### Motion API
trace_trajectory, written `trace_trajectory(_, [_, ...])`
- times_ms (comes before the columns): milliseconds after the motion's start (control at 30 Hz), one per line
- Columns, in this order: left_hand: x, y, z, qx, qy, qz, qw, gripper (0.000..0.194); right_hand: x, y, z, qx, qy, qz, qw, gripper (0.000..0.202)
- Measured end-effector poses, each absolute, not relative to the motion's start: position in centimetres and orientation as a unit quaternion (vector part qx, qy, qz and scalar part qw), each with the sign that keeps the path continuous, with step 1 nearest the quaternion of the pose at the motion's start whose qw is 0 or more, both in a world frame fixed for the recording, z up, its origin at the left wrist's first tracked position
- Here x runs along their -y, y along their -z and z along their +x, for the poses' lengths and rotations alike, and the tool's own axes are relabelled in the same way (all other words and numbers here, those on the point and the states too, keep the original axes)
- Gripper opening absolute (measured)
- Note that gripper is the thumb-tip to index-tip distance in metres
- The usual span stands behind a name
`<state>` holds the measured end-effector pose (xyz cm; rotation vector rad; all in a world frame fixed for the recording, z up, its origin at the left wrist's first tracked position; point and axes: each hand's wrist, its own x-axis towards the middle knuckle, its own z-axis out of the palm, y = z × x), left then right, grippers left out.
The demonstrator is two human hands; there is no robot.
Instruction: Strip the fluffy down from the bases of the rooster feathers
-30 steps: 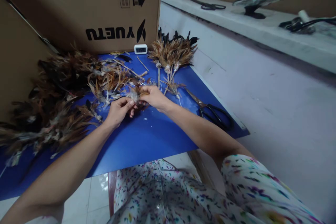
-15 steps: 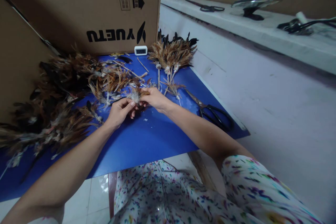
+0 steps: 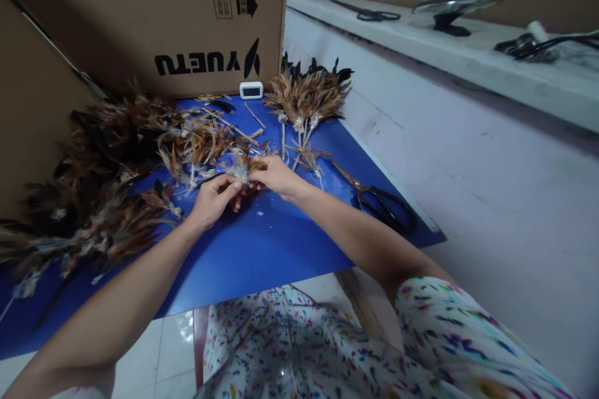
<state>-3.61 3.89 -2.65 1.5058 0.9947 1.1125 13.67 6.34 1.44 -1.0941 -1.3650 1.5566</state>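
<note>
Between my two hands is a small bunch of feathers (image 3: 241, 171), grey and fluffy at its base with brown tips. My left hand (image 3: 216, 197) pinches its lower left side, thumb on top. From the right, the fingers of my right hand (image 3: 272, 175) close on the same bunch; its fingertips are partly hidden. Just beyond my hands lies a loose heap of brown feathers (image 3: 199, 140). Several feather bundles tied on sticks (image 3: 304, 100) stand together at the back right. A smaller feather tuft (image 3: 309, 157) lies near my right wrist.
Black-handled scissors (image 3: 384, 206) lie right of my forearm on the blue table (image 3: 262, 255). Dark feather piles (image 3: 93, 224) spread along the left. A small white digital clock (image 3: 251, 90) stands against a cardboard box (image 3: 210, 19). A ledge (image 3: 402, 28) runs along the right wall.
</note>
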Motion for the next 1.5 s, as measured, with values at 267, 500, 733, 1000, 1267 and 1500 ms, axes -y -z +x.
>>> trace_trajectory(267, [-3.7,2.5,-3.6,-0.407,-0.46,0.628,0.477,0.037,-6.3,-1.6,13.6,0.553,-0.601,-0.428,0.388,0.015])
trace_trajectory(500, [-3.7,2.5,-3.5,-0.407,-0.467,0.619,0.483,0.038,-6.4,-1.4,13.6,0.555,-0.606,-0.416,0.39,0.015])
trace_trajectory(733, [-3.8,2.7,-3.7,-0.409,-0.466,0.617,0.485,0.036,-6.4,-1.3,13.6,0.555,-0.603,-0.418,0.391,0.017])
trace_trajectory(1000, [-3.9,2.6,-3.6,-0.422,-0.499,0.57,0.497,0.034,-6.4,-1.1,13.7,0.56,-0.602,-0.405,0.4,0.009])
trace_trajectory(1267, [-4.1,1.5,-3.3,-0.426,-0.582,0.473,0.507,0.036,-6.9,0.2,14.3,0.742,-0.403,-0.41,0.344,0.008])
trace_trajectory(1500, [-4.5,1.3,-3.7,-0.422,-0.63,0.448,0.473,0.029,-6.2,0.8,14.3,0.91,-0.118,-0.37,0.149,0.021])
